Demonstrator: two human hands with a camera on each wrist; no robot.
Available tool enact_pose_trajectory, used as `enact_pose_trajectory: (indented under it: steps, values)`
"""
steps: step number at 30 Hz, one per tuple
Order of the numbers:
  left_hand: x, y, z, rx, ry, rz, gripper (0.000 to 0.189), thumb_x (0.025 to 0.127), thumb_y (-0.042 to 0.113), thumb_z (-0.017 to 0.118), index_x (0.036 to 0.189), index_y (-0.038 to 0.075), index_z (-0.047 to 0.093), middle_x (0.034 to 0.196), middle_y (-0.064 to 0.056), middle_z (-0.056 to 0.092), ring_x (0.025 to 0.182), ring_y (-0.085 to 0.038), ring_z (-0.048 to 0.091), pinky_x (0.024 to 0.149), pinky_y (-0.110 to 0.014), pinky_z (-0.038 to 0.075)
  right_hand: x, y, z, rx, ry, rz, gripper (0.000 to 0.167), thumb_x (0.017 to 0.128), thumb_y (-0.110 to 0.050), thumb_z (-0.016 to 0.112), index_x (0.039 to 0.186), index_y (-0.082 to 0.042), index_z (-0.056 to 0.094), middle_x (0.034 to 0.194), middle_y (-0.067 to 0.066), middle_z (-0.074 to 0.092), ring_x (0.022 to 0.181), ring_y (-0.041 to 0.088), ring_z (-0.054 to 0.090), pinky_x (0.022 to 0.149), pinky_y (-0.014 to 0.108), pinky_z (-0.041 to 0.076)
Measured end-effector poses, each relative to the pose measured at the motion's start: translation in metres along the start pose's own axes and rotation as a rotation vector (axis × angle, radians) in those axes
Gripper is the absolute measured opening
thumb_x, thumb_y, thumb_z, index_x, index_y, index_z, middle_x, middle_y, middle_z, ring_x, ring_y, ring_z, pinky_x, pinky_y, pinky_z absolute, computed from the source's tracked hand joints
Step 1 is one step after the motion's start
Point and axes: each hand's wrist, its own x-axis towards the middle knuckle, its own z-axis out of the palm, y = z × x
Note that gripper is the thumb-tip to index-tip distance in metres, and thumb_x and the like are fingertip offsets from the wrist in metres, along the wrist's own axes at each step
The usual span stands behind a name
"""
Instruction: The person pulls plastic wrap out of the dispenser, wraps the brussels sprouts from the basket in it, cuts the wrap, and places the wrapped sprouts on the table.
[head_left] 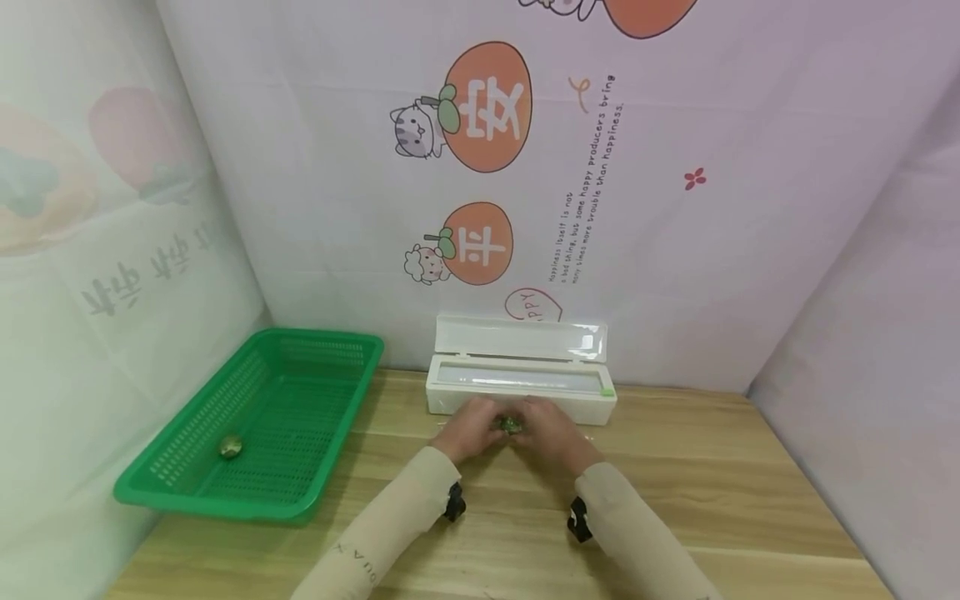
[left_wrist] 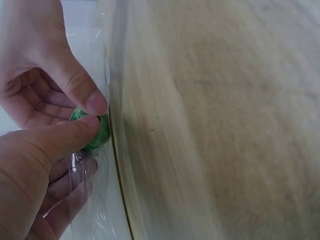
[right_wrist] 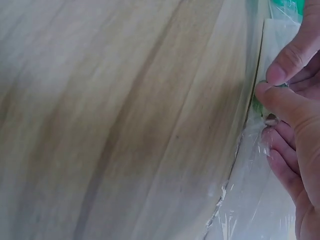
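Both hands meet just in front of a white plastic-wrap dispenser box [head_left: 596, 410]. Between them is a small round green item [left_wrist: 102, 136], wrapped in clear plastic film [left_wrist: 100, 215]; its kind is hard to make out. My left hand [head_left: 472, 429] pinches it with the thumb on top, fingers curled beneath the film. From the opposite side my right hand [head_left: 551, 432] pinches it too, and the two thumb tips nearly touch in the left wrist view. Film also spreads along the table edge of the box under the right hand in the right wrist view.
The dispenser's lid [head_left: 517, 340] stands raised against the patterned cloth backdrop [head_left: 675, 275]. On the left, a green plastic basket [head_left: 333, 467] holds one small shiny round item [head_left: 230, 447]. Everything rests on a wood-grain table [head_left: 690, 483], with white cloth at both sides.
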Motion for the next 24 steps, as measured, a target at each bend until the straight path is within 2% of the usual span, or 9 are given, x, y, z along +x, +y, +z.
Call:
enact_pose_trajectory:
  steps: [5,12,18,24]
  values:
    - [-0.001,0.001,0.002,0.049,0.018,0.005,0.035,0.083,0.012,0.089,0.116,0.015,0.078,0.113,-0.002,0.08,0.106,-0.019,0.075,0.099,-0.032,0.061,-0.001,0.0,0.004,0.03,0.017,0.011,0.04,0.087,-0.012,0.085,0.124,-0.02,0.075,0.119,-0.002,0.078,0.112,0.017,0.073,0.1,0.036,0.061]
    - [-0.003,0.003,0.004,0.116,0.122,0.06,0.038,0.08,0.009,0.09,0.115,0.013,0.077,0.108,-0.005,0.08,0.099,-0.021,0.076,0.091,-0.032,0.063,-0.002,-0.001,0.006,-0.004,0.046,0.0,0.043,0.084,-0.007,0.087,0.124,-0.016,0.073,0.116,0.0,0.078,0.107,0.018,0.074,0.097,0.032,0.062]
    - [0.001,0.0,0.009,0.128,0.113,0.023,0.029,0.081,0.009,0.09,0.108,0.012,0.079,0.105,-0.003,0.081,0.098,-0.019,0.076,0.089,-0.03,0.063,0.001,0.0,0.01,-0.045,0.083,-0.023,0.037,0.082,-0.007,0.088,0.116,-0.007,0.074,0.111,0.007,0.078,0.103,0.024,0.074,0.093,0.037,0.063]
    - [0.004,-0.001,0.009,0.105,0.099,0.005,0.027,0.082,0.008,0.089,0.107,0.012,0.08,0.104,-0.003,0.081,0.097,-0.02,0.077,0.089,-0.031,0.064,0.001,0.002,0.013,-0.043,0.08,0.009,0.038,0.082,0.0,0.084,0.118,-0.008,0.075,0.114,0.007,0.077,0.109,0.026,0.073,0.097,0.039,0.062]
